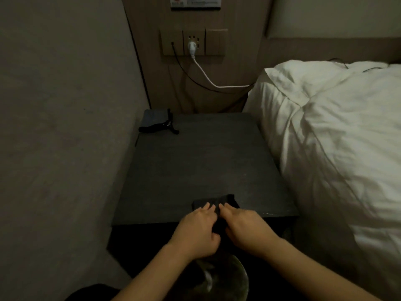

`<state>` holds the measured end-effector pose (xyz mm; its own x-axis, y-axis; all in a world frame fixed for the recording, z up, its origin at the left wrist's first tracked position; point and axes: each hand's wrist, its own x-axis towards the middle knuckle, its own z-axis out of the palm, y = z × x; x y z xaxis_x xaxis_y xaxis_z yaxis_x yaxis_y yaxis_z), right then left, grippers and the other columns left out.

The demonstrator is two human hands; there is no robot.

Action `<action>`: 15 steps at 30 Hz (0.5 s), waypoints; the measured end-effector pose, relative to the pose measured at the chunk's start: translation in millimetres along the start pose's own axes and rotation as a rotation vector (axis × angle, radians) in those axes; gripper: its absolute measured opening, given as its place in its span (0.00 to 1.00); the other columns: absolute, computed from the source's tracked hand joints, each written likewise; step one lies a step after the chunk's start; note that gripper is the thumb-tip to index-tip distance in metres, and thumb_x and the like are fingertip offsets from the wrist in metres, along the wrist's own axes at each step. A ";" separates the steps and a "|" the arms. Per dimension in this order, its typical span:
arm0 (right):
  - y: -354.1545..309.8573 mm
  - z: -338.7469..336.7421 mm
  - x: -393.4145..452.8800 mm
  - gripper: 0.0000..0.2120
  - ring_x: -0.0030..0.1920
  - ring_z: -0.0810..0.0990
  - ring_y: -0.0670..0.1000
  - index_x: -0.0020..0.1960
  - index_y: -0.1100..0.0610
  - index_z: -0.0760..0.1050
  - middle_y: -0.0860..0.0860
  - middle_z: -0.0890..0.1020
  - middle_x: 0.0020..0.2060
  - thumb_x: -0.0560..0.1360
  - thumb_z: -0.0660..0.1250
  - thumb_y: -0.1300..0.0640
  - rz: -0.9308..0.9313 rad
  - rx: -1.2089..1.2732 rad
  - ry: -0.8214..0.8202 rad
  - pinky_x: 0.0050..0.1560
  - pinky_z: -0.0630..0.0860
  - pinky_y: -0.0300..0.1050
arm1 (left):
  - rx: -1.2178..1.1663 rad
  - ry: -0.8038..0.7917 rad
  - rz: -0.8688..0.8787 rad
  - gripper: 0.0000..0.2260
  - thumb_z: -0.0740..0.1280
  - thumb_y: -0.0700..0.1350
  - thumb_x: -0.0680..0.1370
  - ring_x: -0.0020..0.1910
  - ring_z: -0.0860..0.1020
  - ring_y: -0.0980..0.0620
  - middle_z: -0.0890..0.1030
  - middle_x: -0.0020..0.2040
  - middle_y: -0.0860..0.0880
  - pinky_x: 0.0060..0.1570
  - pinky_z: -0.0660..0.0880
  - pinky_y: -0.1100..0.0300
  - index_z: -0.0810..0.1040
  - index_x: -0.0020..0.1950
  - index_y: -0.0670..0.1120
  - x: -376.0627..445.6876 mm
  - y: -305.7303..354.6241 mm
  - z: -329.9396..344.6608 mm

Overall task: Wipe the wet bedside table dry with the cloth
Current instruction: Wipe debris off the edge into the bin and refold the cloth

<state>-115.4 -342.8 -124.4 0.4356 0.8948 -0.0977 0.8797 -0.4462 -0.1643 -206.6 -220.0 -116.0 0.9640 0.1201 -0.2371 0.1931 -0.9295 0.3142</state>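
Cloth (217,203) dark, folded, lower centre of frame, on near edge of bedside table (195,159). Left hand (195,231) and right hand (245,227) side by side, 2 sets of fingers curled onto cloth, gripping it. Wet sheen faint at lower right edge. Judgement: keep cloth flat, press evenly, sweep toward upper frame in overlapping passes, avoid black clip (160,127) at upper left corner.

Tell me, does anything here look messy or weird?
Not much. A shiny wet streak shows at the bedside table's front right edge, beside the dark cloth both hands hold. A black clip lies at the back left corner, and a white cable droops toward the bed.
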 end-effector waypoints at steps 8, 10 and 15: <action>-18.4 5.1 -9.1 0.17 0.73 0.61 0.57 0.65 0.62 0.67 0.59 0.62 0.73 0.78 0.56 0.60 -0.046 -0.035 -0.065 0.69 0.66 0.51 | -0.334 0.310 -0.131 0.05 0.65 0.45 0.74 0.65 0.72 0.58 0.76 0.63 0.54 0.60 0.67 0.67 0.79 0.46 0.47 -29.8 -12.6 16.5; -19.0 4.0 -7.5 0.18 0.75 0.57 0.55 0.66 0.60 0.66 0.57 0.58 0.75 0.77 0.56 0.60 -0.029 -0.044 -0.082 0.71 0.62 0.50 | -0.545 0.517 -0.365 0.06 0.69 0.44 0.73 0.46 0.78 0.57 0.81 0.46 0.52 0.45 0.72 0.65 0.77 0.36 0.46 -30.5 -15.9 23.6; -12.0 16.2 -10.5 0.15 0.68 0.71 0.56 0.55 0.58 0.77 0.58 0.69 0.69 0.69 0.69 0.56 -0.083 -0.054 -0.005 0.62 0.73 0.48 | -0.504 0.657 -0.520 0.09 0.71 0.45 0.73 0.48 0.79 0.49 0.80 0.48 0.48 0.51 0.77 0.55 0.81 0.52 0.45 -11.1 -26.0 22.5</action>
<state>-133.6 -347.1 -137.3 0.3596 0.9287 -0.0908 0.9219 -0.3687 -0.1193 -226.3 -205.0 -142.2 0.6170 0.7851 0.0542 0.5311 -0.4662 0.7075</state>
